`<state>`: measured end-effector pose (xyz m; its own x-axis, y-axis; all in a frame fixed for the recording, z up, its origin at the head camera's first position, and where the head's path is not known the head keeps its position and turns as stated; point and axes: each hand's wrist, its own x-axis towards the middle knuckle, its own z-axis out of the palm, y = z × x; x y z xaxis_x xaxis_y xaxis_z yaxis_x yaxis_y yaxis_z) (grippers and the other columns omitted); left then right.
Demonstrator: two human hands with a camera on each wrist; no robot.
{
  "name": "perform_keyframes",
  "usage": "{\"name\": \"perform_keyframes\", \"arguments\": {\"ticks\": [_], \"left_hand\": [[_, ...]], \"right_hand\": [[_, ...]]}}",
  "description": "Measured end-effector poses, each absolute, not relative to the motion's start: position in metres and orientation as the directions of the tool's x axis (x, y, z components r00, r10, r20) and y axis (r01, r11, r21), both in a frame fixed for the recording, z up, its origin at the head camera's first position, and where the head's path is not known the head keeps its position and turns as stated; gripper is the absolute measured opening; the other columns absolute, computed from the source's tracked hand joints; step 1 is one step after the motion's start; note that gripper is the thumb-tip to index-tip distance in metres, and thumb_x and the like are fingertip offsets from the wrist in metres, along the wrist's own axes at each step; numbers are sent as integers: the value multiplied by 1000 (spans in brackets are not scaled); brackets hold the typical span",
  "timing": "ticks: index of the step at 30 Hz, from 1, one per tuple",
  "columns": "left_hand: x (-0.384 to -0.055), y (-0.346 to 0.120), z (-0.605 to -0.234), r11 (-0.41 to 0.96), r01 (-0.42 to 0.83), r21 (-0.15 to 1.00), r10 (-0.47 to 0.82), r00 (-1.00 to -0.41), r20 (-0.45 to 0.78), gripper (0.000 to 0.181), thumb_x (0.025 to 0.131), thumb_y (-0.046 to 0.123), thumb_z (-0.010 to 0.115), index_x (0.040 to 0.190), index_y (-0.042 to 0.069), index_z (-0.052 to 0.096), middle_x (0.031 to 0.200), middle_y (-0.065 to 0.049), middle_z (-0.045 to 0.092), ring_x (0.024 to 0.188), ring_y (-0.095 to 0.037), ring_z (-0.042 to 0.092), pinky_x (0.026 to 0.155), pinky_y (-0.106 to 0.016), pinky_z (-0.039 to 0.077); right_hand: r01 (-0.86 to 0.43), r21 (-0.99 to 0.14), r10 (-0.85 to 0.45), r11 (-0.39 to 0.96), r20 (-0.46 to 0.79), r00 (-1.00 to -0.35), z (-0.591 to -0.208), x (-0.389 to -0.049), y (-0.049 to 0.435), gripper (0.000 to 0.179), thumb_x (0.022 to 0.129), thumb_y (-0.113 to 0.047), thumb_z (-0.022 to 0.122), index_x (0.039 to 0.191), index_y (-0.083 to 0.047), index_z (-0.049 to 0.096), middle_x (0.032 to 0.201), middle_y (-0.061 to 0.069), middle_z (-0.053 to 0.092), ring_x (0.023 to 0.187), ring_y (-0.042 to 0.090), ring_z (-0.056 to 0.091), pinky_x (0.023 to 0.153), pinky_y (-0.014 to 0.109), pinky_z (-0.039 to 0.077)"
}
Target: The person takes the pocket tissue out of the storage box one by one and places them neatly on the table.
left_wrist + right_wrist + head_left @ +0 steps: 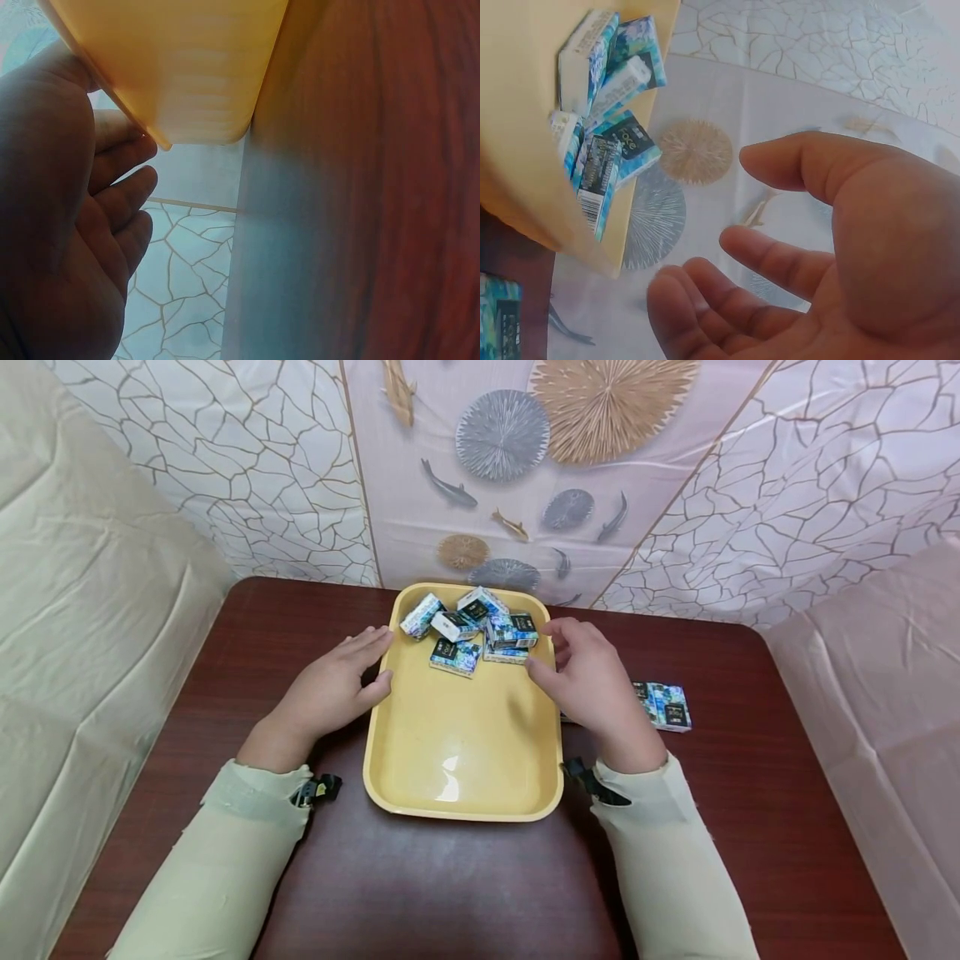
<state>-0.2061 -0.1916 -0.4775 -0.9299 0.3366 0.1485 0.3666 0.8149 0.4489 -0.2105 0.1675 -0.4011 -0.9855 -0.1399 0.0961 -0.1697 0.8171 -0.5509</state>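
Note:
Several small blue tissue packs (513,630) with black labels lie heaped at the far end of a yellow tray (465,735). My left hand (330,683) rests against the tray's left rim, thumb and fingers spread. In the left wrist view, the fingertips of that hand (67,217) meet the edge of the tray (187,67). Over the right rim hovers my right hand (592,681), its fingers loosely bent beside the heap. The right wrist view shows this hand (855,255) holding nothing, apart from the tissue packs (600,180).
More tissue packs (670,706) lie on the dark red-brown table (750,793), right of the tray and partly behind my right forearm. A patterned wall covering (300,468) rises behind the table's far edge. Pale cloth (90,610) hangs at both sides.

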Motion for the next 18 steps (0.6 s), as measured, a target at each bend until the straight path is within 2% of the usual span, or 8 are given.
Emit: {"name": "perform_keyframes", "arguments": {"ticks": [5, 11, 18], "left_hand": [[-206, -192, -478, 813, 368, 451, 338, -929, 148, 66, 105, 47, 53, 163, 17, 41, 169, -1, 40, 159, -23, 34, 132, -46, 28], [-206, -192, -477, 813, 367, 452, 340, -929, 143, 66, 105, 47, 53, 163, 17, 41, 169, -1, 39, 159, -23, 34, 132, -46, 28], [-206, -191, -477, 811, 363, 458, 338, -931, 139, 67, 105, 46, 53, 163, 16, 40, 170, -1, 39, 160, -23, 33, 132, -47, 27]], "right_hand": [[-171, -532, -153, 830, 78, -985, -401, -219, 164, 51, 93, -37, 74, 136, -11, 62, 111, 14, 62, 96, 26, 56, 79, 43, 53], [-145, -568, -146, 810, 46, -988, -401, -227, 158, 54, 94, -39, 74, 138, -12, 60, 124, 13, 62, 104, 28, 60, 87, 47, 56], [-106, -580, -133, 808, -4, -991, -405, -238, 147, 55, 95, -43, 71, 139, -14, 58, 130, 13, 59, 97, 27, 59, 83, 46, 54]]}}
